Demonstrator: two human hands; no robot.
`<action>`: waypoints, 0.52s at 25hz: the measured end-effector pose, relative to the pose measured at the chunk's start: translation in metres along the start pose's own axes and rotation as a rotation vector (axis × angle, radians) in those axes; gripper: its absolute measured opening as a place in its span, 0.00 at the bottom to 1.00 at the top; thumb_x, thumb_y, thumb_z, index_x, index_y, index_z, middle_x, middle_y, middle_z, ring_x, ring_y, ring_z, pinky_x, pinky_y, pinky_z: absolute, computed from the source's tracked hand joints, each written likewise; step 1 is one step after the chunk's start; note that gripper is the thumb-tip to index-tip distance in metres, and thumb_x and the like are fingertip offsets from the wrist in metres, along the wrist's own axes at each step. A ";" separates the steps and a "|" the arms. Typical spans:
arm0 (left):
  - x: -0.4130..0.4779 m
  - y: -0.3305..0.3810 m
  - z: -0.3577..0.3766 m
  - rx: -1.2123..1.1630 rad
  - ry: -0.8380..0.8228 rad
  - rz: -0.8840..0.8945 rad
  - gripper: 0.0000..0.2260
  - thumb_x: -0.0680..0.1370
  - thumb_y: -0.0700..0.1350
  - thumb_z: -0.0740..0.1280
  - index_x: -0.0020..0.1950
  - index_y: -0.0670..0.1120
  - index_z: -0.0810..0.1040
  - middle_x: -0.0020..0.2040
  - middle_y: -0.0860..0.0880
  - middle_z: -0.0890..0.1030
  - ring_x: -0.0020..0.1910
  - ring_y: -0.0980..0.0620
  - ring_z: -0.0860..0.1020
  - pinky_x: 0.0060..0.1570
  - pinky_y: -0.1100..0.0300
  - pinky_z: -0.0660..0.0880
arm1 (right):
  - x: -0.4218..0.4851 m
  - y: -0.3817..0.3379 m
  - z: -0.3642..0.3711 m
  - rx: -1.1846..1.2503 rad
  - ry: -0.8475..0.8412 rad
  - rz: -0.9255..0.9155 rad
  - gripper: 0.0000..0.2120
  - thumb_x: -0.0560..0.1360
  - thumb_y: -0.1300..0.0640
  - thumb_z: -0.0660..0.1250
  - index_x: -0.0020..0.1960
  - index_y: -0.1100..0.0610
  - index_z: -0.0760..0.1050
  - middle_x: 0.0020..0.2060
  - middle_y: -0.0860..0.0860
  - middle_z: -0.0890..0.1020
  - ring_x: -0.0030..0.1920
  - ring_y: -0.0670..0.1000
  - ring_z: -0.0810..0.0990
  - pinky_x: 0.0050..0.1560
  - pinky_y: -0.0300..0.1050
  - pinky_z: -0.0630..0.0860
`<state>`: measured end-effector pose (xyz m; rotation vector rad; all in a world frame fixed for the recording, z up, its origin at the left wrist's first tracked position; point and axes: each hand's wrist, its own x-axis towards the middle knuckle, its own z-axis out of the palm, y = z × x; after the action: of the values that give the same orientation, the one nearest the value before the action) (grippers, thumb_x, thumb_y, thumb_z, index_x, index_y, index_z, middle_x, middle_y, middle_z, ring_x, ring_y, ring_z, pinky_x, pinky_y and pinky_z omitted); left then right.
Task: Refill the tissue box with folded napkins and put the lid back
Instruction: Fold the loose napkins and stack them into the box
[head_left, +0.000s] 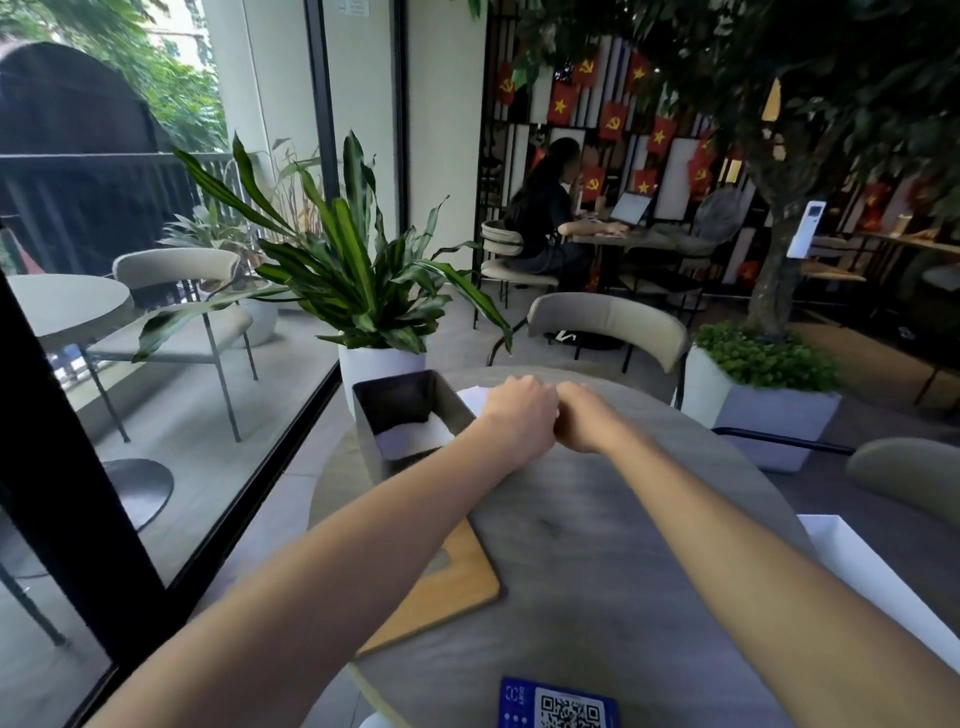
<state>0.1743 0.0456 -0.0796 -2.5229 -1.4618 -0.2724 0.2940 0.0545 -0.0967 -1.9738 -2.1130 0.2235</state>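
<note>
Counts: two hands, left (519, 415) and right (589, 418). One open box (410, 415), far left. One wooden lid (452, 582), near left. One QR card (558, 704), near. One white sheet (883, 577), right. One grey table (597, 545).

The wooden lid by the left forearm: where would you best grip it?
Judging by its pose, the wooden lid lies flat on the table, so its rounded right corner, clear of the forearm, looks best; come in from the right and pinch that thin edge.
</note>
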 end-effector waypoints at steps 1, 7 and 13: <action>0.004 0.010 0.011 0.005 -0.045 0.016 0.13 0.79 0.40 0.60 0.61 0.42 0.77 0.60 0.44 0.79 0.59 0.44 0.79 0.52 0.55 0.75 | -0.002 0.009 0.003 -0.012 -0.020 0.014 0.08 0.71 0.61 0.60 0.34 0.54 0.71 0.45 0.59 0.84 0.46 0.59 0.82 0.43 0.49 0.75; 0.011 0.035 0.096 0.071 -0.286 -0.181 0.22 0.79 0.45 0.57 0.72 0.38 0.66 0.69 0.34 0.68 0.68 0.33 0.66 0.61 0.43 0.68 | 0.005 0.042 0.038 -0.032 -0.131 0.017 0.11 0.72 0.63 0.60 0.45 0.56 0.80 0.47 0.58 0.84 0.48 0.58 0.82 0.45 0.48 0.75; 0.016 0.016 0.120 0.005 -0.194 -0.232 0.30 0.79 0.51 0.54 0.80 0.43 0.53 0.78 0.41 0.54 0.77 0.36 0.47 0.72 0.40 0.50 | 0.032 0.044 0.066 -0.123 -0.132 -0.046 0.18 0.78 0.62 0.52 0.63 0.51 0.73 0.65 0.50 0.76 0.63 0.59 0.76 0.62 0.53 0.69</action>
<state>0.2028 0.0837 -0.1917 -2.4328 -1.8287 -0.0594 0.3156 0.0936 -0.1697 -2.0265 -2.3041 0.2267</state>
